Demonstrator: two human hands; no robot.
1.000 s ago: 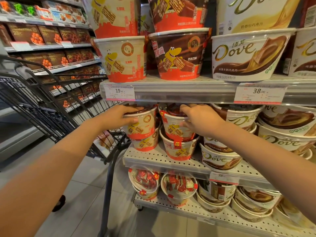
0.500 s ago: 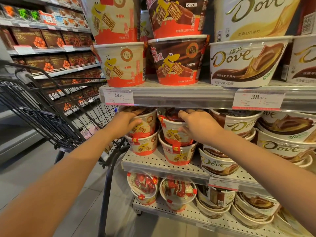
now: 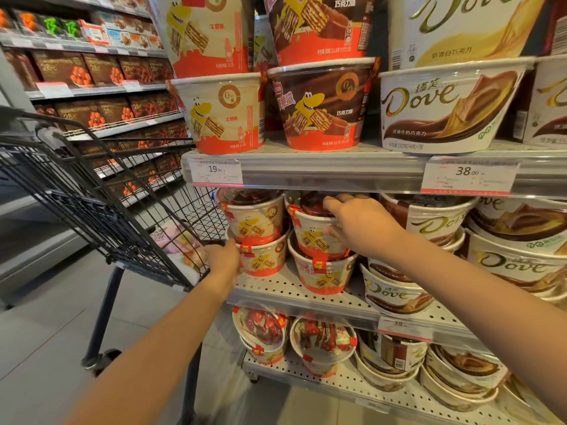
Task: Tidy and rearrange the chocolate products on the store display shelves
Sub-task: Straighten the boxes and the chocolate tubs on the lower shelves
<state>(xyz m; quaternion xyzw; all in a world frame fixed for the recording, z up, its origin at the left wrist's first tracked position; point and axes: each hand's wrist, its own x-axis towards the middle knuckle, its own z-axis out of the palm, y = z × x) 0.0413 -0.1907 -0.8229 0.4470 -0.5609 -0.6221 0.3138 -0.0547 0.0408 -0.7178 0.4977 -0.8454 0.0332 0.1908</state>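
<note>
Shelves [image 3: 322, 294] are filling the right side, a black cart [image 3: 92, 191] is standing to the left of both hands. Dove tubs [image 3: 441, 108] are sitting above and right of the right grip, more stacked just right of it on the middle shelf. Wafer tubs are sitting in two stacks on that shelf. Right hand [image 3: 360, 227] is curling round the top right wafer tub [image 3: 313, 234], fingers over its lid, thumb on its front; that tub is nesting tilted in the tub below. Left hand [image 3: 224, 260] is pressing against the left side of the lower left tub [image 3: 265, 260], under the upper left tub [image 3: 254, 219]; can't tell if its grip is spread or pinching, fingers are hidden behind the hand. Price tag [image 3: 216, 173] is hanging above the left grip.
</note>
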